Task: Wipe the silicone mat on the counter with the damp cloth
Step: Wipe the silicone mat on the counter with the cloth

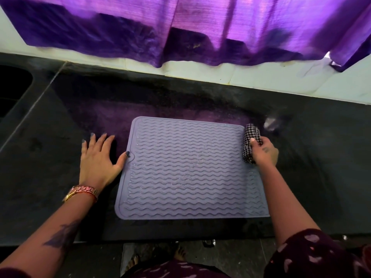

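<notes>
Dark stone counter (311, 177) under lilac ribbed silicone mat (188, 169), flat.

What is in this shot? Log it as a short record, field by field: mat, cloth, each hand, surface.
mat: silicone mat, lavender, wavy ribs, lying flat on the counter
cloth: checked cloth, bunched, at the mat's far right edge
right hand: right hand grips the cloth
left hand: left hand flat on the counter, fingers spread, thumb on the mat's left edge
surface: dark counter
wetness: faint sheen in the mat's middle
background: purple curtain above the counter
</notes>
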The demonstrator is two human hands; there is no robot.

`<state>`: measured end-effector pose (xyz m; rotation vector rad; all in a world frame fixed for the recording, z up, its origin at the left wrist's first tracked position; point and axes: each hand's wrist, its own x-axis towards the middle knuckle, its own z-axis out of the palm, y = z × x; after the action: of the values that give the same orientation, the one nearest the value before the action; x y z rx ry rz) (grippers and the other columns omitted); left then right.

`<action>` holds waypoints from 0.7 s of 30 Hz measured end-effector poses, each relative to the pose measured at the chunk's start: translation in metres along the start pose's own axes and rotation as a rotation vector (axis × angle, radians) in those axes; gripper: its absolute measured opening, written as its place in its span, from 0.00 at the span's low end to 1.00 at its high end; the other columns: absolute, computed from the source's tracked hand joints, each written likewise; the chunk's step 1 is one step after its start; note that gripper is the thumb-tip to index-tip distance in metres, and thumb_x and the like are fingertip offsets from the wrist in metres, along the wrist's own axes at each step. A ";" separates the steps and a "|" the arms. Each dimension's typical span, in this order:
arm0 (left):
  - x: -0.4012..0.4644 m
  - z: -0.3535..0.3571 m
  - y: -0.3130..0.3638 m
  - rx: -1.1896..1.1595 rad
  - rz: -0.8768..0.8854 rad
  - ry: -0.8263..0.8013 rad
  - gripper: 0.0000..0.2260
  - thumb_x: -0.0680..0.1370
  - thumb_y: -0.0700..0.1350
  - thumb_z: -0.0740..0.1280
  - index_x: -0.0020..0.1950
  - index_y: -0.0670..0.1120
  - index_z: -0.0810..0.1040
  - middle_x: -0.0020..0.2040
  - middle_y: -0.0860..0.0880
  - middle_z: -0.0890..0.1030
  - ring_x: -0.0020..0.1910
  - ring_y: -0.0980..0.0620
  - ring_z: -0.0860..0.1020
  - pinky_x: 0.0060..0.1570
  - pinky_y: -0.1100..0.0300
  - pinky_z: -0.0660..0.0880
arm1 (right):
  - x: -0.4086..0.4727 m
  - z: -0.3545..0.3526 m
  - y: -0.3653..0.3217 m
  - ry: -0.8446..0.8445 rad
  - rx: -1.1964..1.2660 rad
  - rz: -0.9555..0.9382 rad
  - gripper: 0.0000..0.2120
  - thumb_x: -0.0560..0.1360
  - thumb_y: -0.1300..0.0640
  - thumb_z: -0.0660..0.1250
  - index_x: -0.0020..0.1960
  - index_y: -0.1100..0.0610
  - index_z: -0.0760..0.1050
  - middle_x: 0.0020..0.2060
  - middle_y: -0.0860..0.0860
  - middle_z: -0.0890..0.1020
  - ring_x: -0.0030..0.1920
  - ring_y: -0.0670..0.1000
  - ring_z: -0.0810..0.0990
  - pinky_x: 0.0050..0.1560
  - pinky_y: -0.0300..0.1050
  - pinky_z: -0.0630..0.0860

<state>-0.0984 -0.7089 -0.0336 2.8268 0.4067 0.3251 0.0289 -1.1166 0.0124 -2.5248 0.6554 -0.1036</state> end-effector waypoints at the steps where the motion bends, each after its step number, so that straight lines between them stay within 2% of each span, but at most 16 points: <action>1: 0.000 0.000 0.000 -0.004 0.000 0.001 0.38 0.71 0.68 0.49 0.70 0.43 0.67 0.72 0.41 0.67 0.74 0.39 0.57 0.73 0.44 0.47 | -0.005 0.005 -0.003 -0.014 -0.129 -0.059 0.25 0.76 0.42 0.60 0.66 0.57 0.70 0.62 0.60 0.74 0.62 0.62 0.69 0.60 0.53 0.68; 3: 0.000 0.001 -0.001 -0.002 0.000 0.002 0.38 0.71 0.68 0.50 0.70 0.43 0.68 0.71 0.40 0.67 0.74 0.39 0.57 0.73 0.44 0.48 | -0.016 0.015 -0.011 -0.025 -0.290 -0.179 0.30 0.75 0.39 0.62 0.65 0.62 0.68 0.62 0.61 0.70 0.62 0.62 0.68 0.59 0.56 0.68; 6: 0.000 0.002 -0.001 0.004 0.002 0.005 0.37 0.71 0.67 0.50 0.70 0.42 0.68 0.71 0.40 0.68 0.73 0.38 0.58 0.73 0.43 0.48 | -0.018 0.018 -0.019 -0.010 -0.315 -0.225 0.26 0.76 0.46 0.63 0.64 0.65 0.67 0.62 0.62 0.69 0.62 0.62 0.68 0.59 0.54 0.68; 8: 0.001 0.002 -0.001 0.004 0.002 0.001 0.37 0.71 0.67 0.50 0.70 0.43 0.68 0.71 0.40 0.68 0.73 0.38 0.58 0.72 0.43 0.49 | -0.008 0.011 -0.018 -0.060 -0.257 -0.240 0.23 0.76 0.50 0.64 0.65 0.63 0.69 0.62 0.62 0.71 0.62 0.63 0.70 0.59 0.52 0.69; 10: 0.001 0.002 -0.001 0.007 0.001 -0.003 0.37 0.71 0.67 0.50 0.70 0.43 0.68 0.71 0.40 0.67 0.73 0.38 0.58 0.73 0.43 0.48 | 0.005 0.000 -0.018 -0.168 -0.113 -0.212 0.23 0.74 0.49 0.67 0.66 0.60 0.72 0.62 0.60 0.76 0.61 0.60 0.74 0.60 0.49 0.70; 12: 0.000 0.003 -0.001 0.009 -0.001 -0.001 0.37 0.71 0.67 0.49 0.70 0.43 0.68 0.71 0.41 0.67 0.74 0.39 0.57 0.73 0.44 0.47 | 0.013 -0.008 -0.018 -0.169 0.028 -0.178 0.23 0.73 0.49 0.69 0.65 0.56 0.73 0.60 0.57 0.78 0.60 0.58 0.76 0.61 0.48 0.71; 14: 0.001 0.003 -0.001 0.003 -0.006 0.005 0.37 0.71 0.67 0.50 0.70 0.43 0.68 0.71 0.41 0.68 0.74 0.39 0.57 0.73 0.45 0.47 | 0.016 -0.007 -0.021 -0.093 -0.072 -0.183 0.22 0.75 0.51 0.66 0.67 0.56 0.70 0.62 0.59 0.75 0.62 0.60 0.73 0.62 0.50 0.69; 17: 0.000 0.003 -0.001 0.006 -0.007 0.008 0.37 0.71 0.67 0.50 0.70 0.43 0.68 0.71 0.41 0.67 0.74 0.39 0.57 0.73 0.45 0.46 | 0.005 0.012 -0.029 -0.071 -0.278 -0.178 0.23 0.77 0.52 0.62 0.70 0.58 0.63 0.66 0.60 0.67 0.64 0.63 0.67 0.63 0.54 0.66; 21: 0.000 0.003 -0.002 0.017 -0.007 0.001 0.37 0.71 0.67 0.49 0.70 0.44 0.68 0.72 0.41 0.67 0.74 0.40 0.57 0.73 0.45 0.46 | 0.000 0.025 -0.044 -0.115 -0.273 -0.200 0.24 0.77 0.54 0.62 0.70 0.60 0.61 0.67 0.60 0.64 0.65 0.64 0.65 0.63 0.54 0.65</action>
<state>-0.0975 -0.7080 -0.0372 2.8418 0.4211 0.3229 0.0528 -1.0720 0.0131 -2.8300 0.3916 0.0645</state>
